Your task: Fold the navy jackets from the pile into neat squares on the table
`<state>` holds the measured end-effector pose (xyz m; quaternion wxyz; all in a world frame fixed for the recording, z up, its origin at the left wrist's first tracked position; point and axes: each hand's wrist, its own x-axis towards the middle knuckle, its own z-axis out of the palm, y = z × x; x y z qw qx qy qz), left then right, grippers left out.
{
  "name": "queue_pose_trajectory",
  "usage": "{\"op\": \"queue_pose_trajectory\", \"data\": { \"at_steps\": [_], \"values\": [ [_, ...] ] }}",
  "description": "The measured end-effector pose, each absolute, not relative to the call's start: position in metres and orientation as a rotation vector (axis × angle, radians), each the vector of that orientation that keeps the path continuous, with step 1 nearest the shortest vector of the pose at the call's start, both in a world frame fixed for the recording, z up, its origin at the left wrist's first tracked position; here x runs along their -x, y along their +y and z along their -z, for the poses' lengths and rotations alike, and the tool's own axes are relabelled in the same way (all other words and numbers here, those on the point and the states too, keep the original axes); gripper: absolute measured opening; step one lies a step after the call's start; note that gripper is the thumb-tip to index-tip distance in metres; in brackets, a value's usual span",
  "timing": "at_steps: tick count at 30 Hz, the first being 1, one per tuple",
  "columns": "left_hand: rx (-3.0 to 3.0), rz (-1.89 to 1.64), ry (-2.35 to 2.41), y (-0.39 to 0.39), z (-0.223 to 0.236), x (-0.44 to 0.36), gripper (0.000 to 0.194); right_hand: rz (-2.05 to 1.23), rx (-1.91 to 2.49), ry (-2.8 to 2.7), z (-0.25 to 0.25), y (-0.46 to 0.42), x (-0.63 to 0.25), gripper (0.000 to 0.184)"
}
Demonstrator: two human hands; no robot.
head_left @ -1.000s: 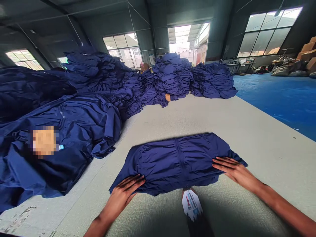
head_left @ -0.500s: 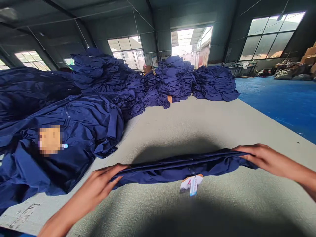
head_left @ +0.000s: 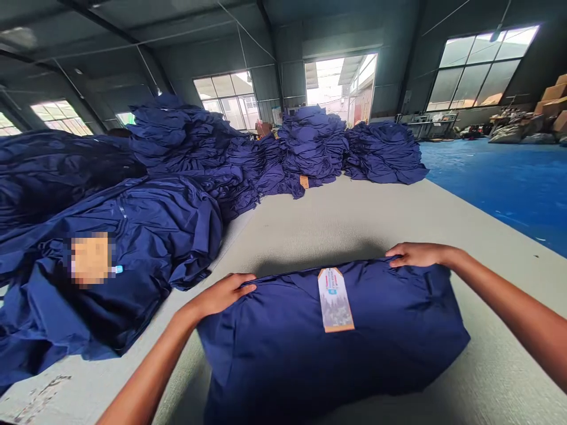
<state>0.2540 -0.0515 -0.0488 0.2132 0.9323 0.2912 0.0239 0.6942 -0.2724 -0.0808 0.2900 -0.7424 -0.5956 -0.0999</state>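
Left hand (head_left: 224, 294) palm down on the upper left edge of a folded navy garment (head_left: 332, 348), fingers (head_left: 241, 282) close together and slightly curled over the fold, far from a fist. Right hand (head_left: 419, 255) on the garment's upper right edge, half open in much the same way, fingertips (head_left: 392, 252) bent over the cloth. Whether either hand pinches the cloth or only rests on it, impossible to tell. Garment in a thick, roughly rectangular bundle on a pale grey-green table (head_left: 336, 227), between the two forearms and straight ahead of the camera. Paper hang tag (head_left: 335, 300) lying flat on top of the bundle near its upper edge, midway between the hands, printed and edged in orange. Just beside the left forearm, a large heap of loose navy garments (head_left: 124, 265) on the table. Farther along, high stacks of navy garments (head_left: 312, 144). Past the table's right edge, a blue floor (head_left: 500, 189), with cardboard boxes (head_left: 553, 100) at the far right and a bright open doorway (head_left: 339, 85) at the far end of the building
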Motion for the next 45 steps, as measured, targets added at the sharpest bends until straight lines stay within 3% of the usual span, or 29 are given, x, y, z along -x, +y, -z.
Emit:
{"op": "queue_pose_trajectory", "data": {
  "at_steps": [5,8,12,16,19,23,30,32,36,45],
  "values": [
    [-2.648,0.142,0.958,-0.023,0.094,-0.275,0.040,0.113,2.048,-1.818,0.095,-0.252,-0.711,0.044],
    [-2.730,-0.041,0.981,-0.022,0.107,-0.279,0.040,-0.102,2.086,-2.011,0.103,-0.239,-0.723,0.040],
    [-2.881,-0.377,0.715,-0.048,0.109,-0.304,0.046,-0.183,1.864,-2.223,0.107,-0.223,-0.700,0.056],
    [-2.928,-0.299,0.340,-0.081,0.112,-0.354,0.062,-0.285,1.560,-2.412,0.113,-0.215,-0.639,0.079],
    [-2.938,-0.198,0.326,-0.092,0.119,-0.379,0.054,-0.399,1.470,-2.449,0.122,-0.215,-0.608,0.087],
    [-2.848,-0.271,0.353,-0.090,0.126,-0.383,0.040,-0.396,1.483,-2.320,0.132,-0.214,-0.600,0.066],
    [-2.533,-0.536,0.733,-0.083,0.138,-0.397,0.040,-0.367,1.707,-1.961,0.123,-0.181,-0.606,0.035],
    [-2.422,-0.517,0.869,-0.078,0.143,-0.406,0.043,-0.360,1.785,-1.860,0.116,-0.165,-0.611,0.034],
    [-2.403,-0.384,0.824,-0.065,0.149,-0.417,0.029,-0.335,1.848,-1.781,0.108,-0.143,-0.621,0.038],
    [-2.386,-0.314,0.845,-0.065,0.149,-0.424,0.029,-0.294,1.816,-1.740,0.111,-0.145,-0.619,0.038]
  ]
}}
